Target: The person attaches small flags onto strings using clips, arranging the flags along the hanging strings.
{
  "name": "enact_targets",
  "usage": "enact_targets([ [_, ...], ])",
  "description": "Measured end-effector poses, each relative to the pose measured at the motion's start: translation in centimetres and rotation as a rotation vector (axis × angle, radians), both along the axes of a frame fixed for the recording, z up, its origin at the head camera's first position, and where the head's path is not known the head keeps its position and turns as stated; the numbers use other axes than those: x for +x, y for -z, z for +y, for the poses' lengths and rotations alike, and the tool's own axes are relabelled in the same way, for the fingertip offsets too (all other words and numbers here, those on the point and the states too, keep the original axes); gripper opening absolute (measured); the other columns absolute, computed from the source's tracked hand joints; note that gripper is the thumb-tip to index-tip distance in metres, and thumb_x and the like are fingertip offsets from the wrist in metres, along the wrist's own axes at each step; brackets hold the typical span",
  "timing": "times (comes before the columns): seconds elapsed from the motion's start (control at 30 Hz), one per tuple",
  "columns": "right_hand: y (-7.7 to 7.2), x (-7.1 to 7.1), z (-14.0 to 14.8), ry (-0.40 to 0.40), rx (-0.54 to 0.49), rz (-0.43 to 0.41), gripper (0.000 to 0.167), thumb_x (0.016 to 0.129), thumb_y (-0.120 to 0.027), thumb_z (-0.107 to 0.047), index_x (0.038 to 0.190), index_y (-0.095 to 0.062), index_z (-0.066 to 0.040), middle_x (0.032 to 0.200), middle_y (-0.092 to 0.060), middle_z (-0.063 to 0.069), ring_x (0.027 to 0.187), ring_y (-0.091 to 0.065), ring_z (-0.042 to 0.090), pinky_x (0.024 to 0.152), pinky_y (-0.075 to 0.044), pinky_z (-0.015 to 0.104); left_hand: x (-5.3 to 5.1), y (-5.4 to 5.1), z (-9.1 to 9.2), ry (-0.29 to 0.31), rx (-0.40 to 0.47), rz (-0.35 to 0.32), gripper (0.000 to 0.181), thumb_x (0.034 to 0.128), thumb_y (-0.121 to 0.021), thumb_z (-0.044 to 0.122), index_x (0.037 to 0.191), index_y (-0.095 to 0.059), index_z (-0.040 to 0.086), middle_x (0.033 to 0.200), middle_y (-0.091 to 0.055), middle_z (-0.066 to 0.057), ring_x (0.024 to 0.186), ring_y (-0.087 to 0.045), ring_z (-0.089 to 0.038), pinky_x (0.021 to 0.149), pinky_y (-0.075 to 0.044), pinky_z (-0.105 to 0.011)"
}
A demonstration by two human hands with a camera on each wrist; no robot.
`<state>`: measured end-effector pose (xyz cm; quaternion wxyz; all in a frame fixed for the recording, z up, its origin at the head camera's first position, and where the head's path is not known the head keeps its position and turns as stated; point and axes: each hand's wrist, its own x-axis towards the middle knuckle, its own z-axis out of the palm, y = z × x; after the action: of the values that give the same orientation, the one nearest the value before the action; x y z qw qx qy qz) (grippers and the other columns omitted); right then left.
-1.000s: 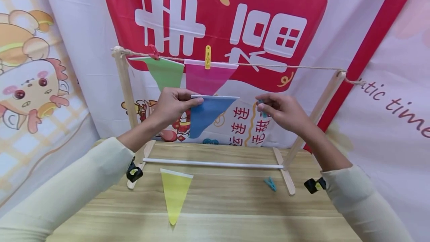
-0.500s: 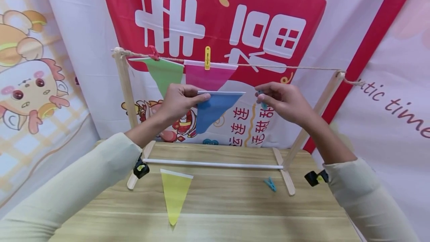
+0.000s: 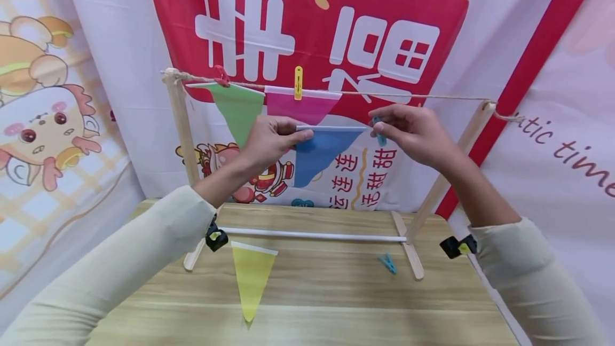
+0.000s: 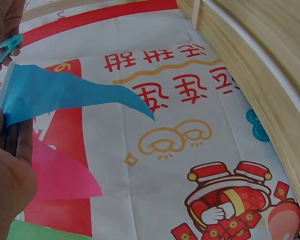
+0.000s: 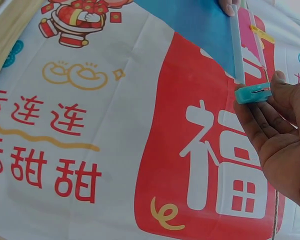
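Note:
My left hand (image 3: 271,140) pinches the upper left corner of a blue triangular flag (image 3: 324,151), its white top strip facing up and its tip hanging down. To the right of it, my right hand (image 3: 415,132) holds a teal clothespin (image 5: 252,93) between thumb and fingers, close to the flag's free top corner. Behind and above both hands runs a twine line (image 3: 408,95). A green flag (image 3: 237,108) hangs on it under a red clothespin (image 3: 221,76), and a pink flag (image 3: 302,104) under a yellow clothespin (image 3: 298,83).
Wooden posts (image 3: 181,127) with feet bear the line, joined low by a white rod (image 3: 312,235). On the wooden table (image 3: 336,303) lie a yellow flag (image 3: 252,279) and a blue clothespin (image 3: 387,264). A printed cloth (image 3: 125,68) hangs behind.
The left hand has carried the blue flag rightward and up. The right hand, with its clothespin, has risen and shifted slightly right. Flag corner and clothespin are now closer together.

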<state>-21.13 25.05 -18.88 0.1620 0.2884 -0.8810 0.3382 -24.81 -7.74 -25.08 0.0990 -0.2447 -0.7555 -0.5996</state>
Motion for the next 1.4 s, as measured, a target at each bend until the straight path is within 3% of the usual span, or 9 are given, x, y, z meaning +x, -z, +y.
enact_targets([
  [0.3, -1.2, 0.4, -0.4, 0.009, -0.01, 0.006, 0.036, 0.108, -0.079, -0.021, 0.143, -0.077, -0.013, 0.124, -0.085, 0.009, 0.107, -0.085, 0.018, 0.093, -0.064, 0.015, 0.3, -1.3, 1.2, 0.016, 0.017, -0.018, 0.032, 0.1077, -0.079, 0.019, 0.136, -0.081, 0.004, 0.13, -0.084, -0.017, 0.116, -0.085, -0.035, 0.104, -0.069, -0.048],
  [0.63, -2.1, 0.8, -0.8, 0.01, -0.029, 0.013, 0.04, 0.107, -0.079, -0.021, 0.146, -0.075, -0.013, 0.128, -0.084, 0.011, 0.109, -0.085, 0.024, 0.092, -0.066, 0.017, 0.1, -1.8, 2.9, -0.02, 0.085, -0.046, 0.034, 0.1048, -0.084, 0.025, 0.132, -0.083, 0.005, 0.125, -0.086, -0.016, 0.11, -0.087, -0.032, 0.1, -0.071, -0.043],
  [0.83, -2.8, 0.9, -0.7, 0.004, -0.052, 0.036, 0.039, 0.107, -0.079, -0.021, 0.145, -0.076, -0.012, 0.131, -0.083, 0.013, 0.108, -0.084, 0.017, 0.092, -0.065, 0.016, -0.5, -2.1, 3.5, -0.029, 0.134, -0.062, 0.033, 0.1041, -0.085, 0.025, 0.13, -0.083, 0.005, 0.125, -0.086, -0.016, 0.111, -0.086, -0.033, 0.1, -0.07, -0.04],
  [1.0, -3.4, 0.7, -0.8, 0.01, -0.065, 0.047, 0.039, 0.108, -0.078, -0.022, 0.145, -0.076, -0.012, 0.132, -0.083, 0.012, 0.108, -0.083, 0.011, 0.095, -0.064, 0.015, -0.7, -2.2, 4.1, -0.031, 0.163, -0.087, 0.033, 0.1045, -0.084, 0.025, 0.131, -0.083, 0.006, 0.128, -0.085, -0.016, 0.114, -0.085, -0.033, 0.102, -0.07, -0.04],
  [1.4, -4.6, 0.8, -1.4, 0.002, -0.092, 0.094, 0.039, 0.106, -0.08, -0.02, 0.145, -0.077, -0.014, 0.133, -0.082, 0.012, 0.109, -0.081, 0.01, 0.097, -0.065, 0.016, -0.5, -1.7, 5.1, -0.072, 0.193, -0.074, 0.035, 0.1044, -0.084, 0.027, 0.133, -0.083, 0.008, 0.132, -0.084, -0.012, 0.118, -0.085, -0.029, 0.102, -0.07, -0.041],
])
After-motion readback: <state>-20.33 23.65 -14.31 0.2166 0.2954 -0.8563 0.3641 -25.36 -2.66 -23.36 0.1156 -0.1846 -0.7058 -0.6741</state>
